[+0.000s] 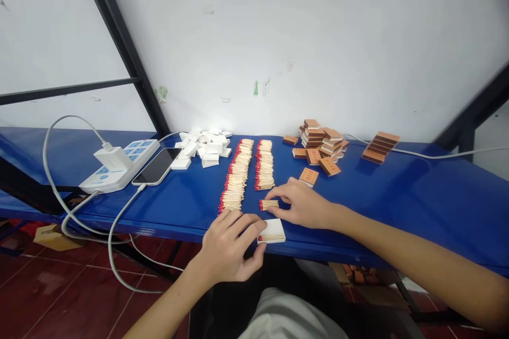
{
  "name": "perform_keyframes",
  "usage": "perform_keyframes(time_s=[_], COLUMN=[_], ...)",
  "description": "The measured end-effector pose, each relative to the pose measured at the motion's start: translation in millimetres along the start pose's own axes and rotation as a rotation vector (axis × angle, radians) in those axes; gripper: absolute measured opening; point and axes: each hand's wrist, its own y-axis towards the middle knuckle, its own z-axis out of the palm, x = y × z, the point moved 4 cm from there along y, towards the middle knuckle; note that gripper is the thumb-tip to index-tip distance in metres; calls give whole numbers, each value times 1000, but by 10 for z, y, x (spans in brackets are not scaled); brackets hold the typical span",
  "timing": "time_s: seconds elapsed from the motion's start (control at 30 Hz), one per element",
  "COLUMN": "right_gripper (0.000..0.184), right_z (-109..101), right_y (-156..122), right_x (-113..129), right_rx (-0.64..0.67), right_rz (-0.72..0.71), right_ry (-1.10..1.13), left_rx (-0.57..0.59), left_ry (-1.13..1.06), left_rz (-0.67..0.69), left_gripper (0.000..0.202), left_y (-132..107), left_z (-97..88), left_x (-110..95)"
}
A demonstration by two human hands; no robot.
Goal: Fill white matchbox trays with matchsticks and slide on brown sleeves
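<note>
My left hand (231, 243) rests at the front edge of the blue table (417, 190), its fingertips holding a small white matchbox tray (272, 231) that has matches in it. Just beyond the tray, my right hand (304, 205) pinches a small bundle of red-tipped matches (269, 204) against the table. Two long rows of matches (250, 172) lie behind the hands.
A pile of white inner trays (202, 148) lies at the back left. Brown matchbox sleeves (322, 143) are stacked at the back right, with a further stack (379, 146) beyond them. A phone (157, 166), a power strip (119, 164) and cables sit on the left.
</note>
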Motion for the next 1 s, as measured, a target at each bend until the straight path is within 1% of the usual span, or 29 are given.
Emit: perform_keyframes(time_s=[0.1,0.27,0.6,0.83,1.0], right_gripper=[19,15,10,10,13], right_z=[-18,-52,-31,-16,-16], right_y=[9,22,27,21,15], right_x=[8,27,-10,-20,-16], right_rx=[-14,-29,-22,-22,-28], right_rz=[10,-1,15,-20,-19], right_ry=[47,18,55,53,33], left_rx=[7,9,16,7,7], left_ry=[-4,-5,-6,8,21], left_rz=[-4,-4,-2,2,3], left_gripper=[26,26,27,25,24], left_y=[-6,-2,-9,1,8], left_z=[5,5,10,2,-3], left_x=[3,2,-1,1,-2])
